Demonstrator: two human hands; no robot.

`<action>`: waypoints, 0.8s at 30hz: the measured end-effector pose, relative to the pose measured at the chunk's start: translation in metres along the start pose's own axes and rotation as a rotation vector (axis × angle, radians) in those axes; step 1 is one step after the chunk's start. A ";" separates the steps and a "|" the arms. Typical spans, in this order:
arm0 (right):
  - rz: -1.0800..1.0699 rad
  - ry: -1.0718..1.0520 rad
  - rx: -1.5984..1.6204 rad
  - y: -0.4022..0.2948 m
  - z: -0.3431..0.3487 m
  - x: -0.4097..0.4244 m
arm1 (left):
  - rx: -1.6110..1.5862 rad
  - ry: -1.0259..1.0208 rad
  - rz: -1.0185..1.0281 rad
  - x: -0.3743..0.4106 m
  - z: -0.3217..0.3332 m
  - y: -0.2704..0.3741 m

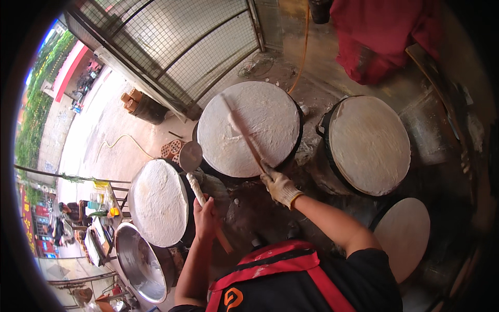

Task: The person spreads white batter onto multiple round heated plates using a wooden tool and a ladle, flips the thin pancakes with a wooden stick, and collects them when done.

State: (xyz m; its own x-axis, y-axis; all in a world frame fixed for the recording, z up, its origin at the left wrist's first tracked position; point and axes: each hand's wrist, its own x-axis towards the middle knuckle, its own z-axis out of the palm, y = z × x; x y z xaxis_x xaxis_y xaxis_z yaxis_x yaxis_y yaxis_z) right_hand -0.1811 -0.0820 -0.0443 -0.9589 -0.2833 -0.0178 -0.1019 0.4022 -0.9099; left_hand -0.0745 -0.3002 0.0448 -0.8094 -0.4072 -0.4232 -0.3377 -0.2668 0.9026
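Observation:
My right hand [278,187], in a knitted work glove, grips a long wooden spreader [249,140], blurred by motion. The spreader slants across a large round griddle [269,105] coated with white batter. A small pale lump, also blurred, shows beside the stick on that surface. My bare left hand [204,216] holds a ladle by its pale-coated handle [195,189]. The ladle's round metal bowl [191,156] hangs between the central griddle and a left griddle [158,202], which carries another white layer.
On the right stand a griddle with a pale sheet [370,144] and a lower pale round [405,238]. A metal basin [160,286] sits at lower left. Perforated coal briquettes [175,146] lie behind the ladle; more fill a dark bucket [150,111]. A hose [305,50] runs down the back.

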 end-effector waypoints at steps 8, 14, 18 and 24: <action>0.269 -0.368 -0.205 -0.039 -0.094 0.045 | -0.434 -0.134 -0.490 0.058 0.006 0.045; 0.039 -0.460 -0.124 -0.005 -0.126 -0.031 | -0.695 -0.273 -0.768 0.071 0.010 0.067; 0.322 -0.318 0.129 0.011 -0.080 -0.069 | -0.272 -0.094 -0.452 0.063 0.046 0.044; 0.672 -0.541 0.690 -0.039 -0.023 -0.047 | -1.265 -0.560 -0.861 0.051 0.048 0.027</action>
State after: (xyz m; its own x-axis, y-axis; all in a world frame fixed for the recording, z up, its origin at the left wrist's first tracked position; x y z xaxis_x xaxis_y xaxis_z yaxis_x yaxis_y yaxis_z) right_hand -0.1380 -0.0642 0.0012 -0.5036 -0.6003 -0.6213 0.7277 0.0929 -0.6796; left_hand -0.1478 -0.2863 0.0511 -0.7599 0.5081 -0.4055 -0.3975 -0.8568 -0.3285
